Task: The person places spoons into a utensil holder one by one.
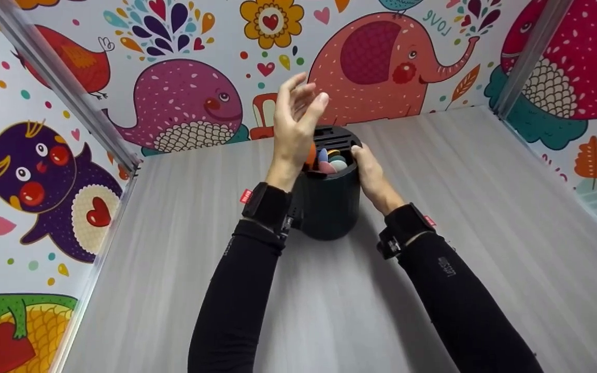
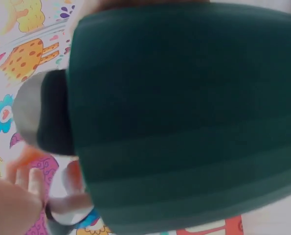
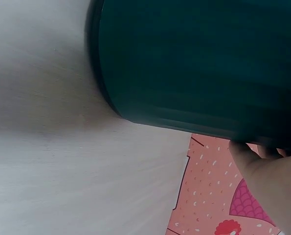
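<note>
A dark green round holder [image 1: 329, 207] stands upright on the table, with a slotted black section [image 1: 332, 135] at the back of its top. Rounded pieces [image 1: 332, 163] in pink, blue and pale green show in its front opening, and an orange piece [image 1: 311, 155] is partly hidden by my left hand [image 1: 296, 129]. That hand is raised beside the holder's left rim, fingers loosely extended upward, nothing visible in them. My right hand [image 1: 373, 178] grips the holder's right rim, its thumb at the top edge. In the left wrist view a grey-and-black rounded piece [image 2: 40, 112] juts past the rim.
Pale wood-look table [image 1: 184, 248] lies around the holder. Behind it rises a back wall [image 1: 272, 62] printed with cartoon animals, and similar printed panels close both sides. Metal posts [image 1: 65, 77] stand at the corners.
</note>
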Action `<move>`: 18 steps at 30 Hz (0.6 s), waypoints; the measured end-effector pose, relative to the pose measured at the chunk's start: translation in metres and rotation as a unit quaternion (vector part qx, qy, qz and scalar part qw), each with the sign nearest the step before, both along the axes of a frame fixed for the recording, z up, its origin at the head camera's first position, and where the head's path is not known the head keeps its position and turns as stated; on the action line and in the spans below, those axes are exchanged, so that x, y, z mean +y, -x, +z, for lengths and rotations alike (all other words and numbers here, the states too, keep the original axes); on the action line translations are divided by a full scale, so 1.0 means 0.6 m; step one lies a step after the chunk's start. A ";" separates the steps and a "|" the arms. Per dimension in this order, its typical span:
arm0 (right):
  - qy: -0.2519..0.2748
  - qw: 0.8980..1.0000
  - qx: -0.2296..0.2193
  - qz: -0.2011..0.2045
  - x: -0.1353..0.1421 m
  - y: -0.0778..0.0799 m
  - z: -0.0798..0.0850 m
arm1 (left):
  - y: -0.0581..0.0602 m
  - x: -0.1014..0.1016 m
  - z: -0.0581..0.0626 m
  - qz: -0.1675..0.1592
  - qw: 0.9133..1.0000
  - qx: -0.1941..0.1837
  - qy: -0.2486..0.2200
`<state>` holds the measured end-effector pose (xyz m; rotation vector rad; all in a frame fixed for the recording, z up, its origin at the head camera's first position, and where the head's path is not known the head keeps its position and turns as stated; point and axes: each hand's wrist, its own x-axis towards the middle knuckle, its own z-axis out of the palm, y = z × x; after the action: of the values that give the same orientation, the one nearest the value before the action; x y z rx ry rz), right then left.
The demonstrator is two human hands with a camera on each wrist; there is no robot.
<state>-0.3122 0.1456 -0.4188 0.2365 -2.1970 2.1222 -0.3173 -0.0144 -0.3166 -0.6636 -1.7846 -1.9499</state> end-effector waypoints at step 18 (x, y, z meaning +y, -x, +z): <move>-0.020 1.000 0.009 0.018 0.007 0.005 0.001 | -0.012 -0.028 -0.003 0.016 0.999 0.017 0.049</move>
<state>-0.3149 0.1496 -0.4180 0.2983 -2.2437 2.0857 -0.3101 -0.0310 -0.3182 -0.6934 -1.8688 -1.8287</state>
